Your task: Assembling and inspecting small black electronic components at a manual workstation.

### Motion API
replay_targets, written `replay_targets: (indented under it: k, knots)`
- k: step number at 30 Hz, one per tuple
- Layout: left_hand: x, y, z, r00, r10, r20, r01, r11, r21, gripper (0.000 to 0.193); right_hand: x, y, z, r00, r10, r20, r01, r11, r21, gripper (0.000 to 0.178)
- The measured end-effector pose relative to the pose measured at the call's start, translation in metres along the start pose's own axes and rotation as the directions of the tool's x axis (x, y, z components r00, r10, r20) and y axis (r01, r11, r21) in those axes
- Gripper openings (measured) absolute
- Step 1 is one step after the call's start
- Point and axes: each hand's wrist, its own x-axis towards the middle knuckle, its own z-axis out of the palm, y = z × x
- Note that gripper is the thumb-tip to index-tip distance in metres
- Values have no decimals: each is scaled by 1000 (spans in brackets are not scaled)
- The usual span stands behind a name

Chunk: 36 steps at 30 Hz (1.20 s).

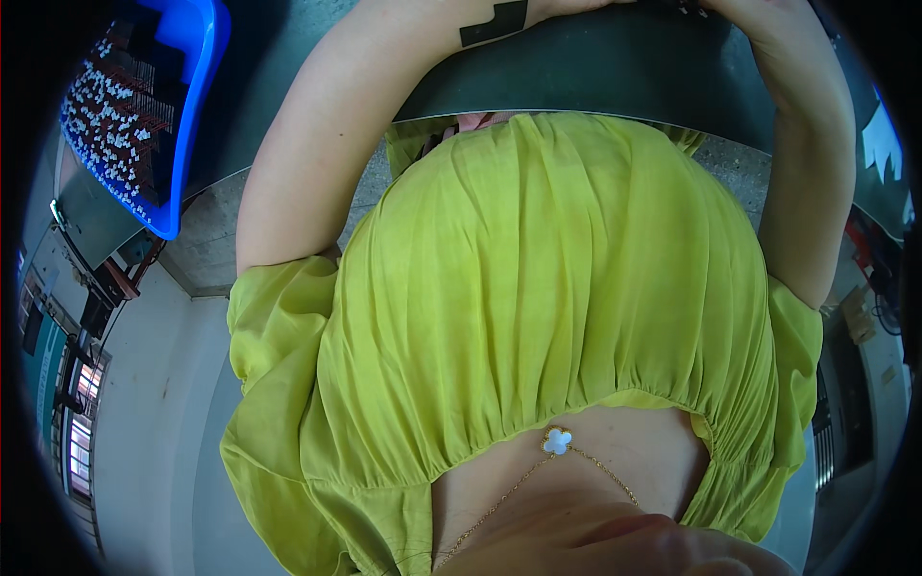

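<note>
Head camera: both bare forearms [331,134] are extended over a dark green worktop [595,82], and the left hand [574,5] and the right hand [738,6] are mostly cut off at the upper rim, so whether the fingers are spread, pressed together or pinching anything cannot be told. Beside the right hand, near the picture's upper rim, small dark bits [690,9] are glimpsed, too cropped to be identified. Steady handling would probably be helped by the forearms being supported on the worktop, and by the left elbow being held clear of the blue bin [199,106]. This bin is placed toward the worktop's left end, its near corner apparently projecting past the near edge; by a knock there, the small white pieces [113,106] and dark brown strips [156,115] inside might be spilled. The worktop's near edge is bowed by the lens and met by a yellow-green top [567,288]. Toward the right edge, a white sheet [879,144] is seen. Below and beyond, grey floor [216,245], a pale wall [144,384] and bright window panes [82,437] are shown.
</note>
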Motion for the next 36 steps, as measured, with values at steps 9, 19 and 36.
replay_targets:
  k: [9,19,36]
  knots:
    - [-2,-4,4,999,29,-46,-30,999,-27,36,1,3,-1,1000,-9,13,9,1000,21,13]
    - [-8,-9,2,994,21,-104,-26,999,-43,36,-4,2,21,979,-118,-163,105,991,-88,9]
    - [5,1,-2,999,-24,33,27,995,-96,38,-7,33,10,801,-589,-108,468,729,-499,24]
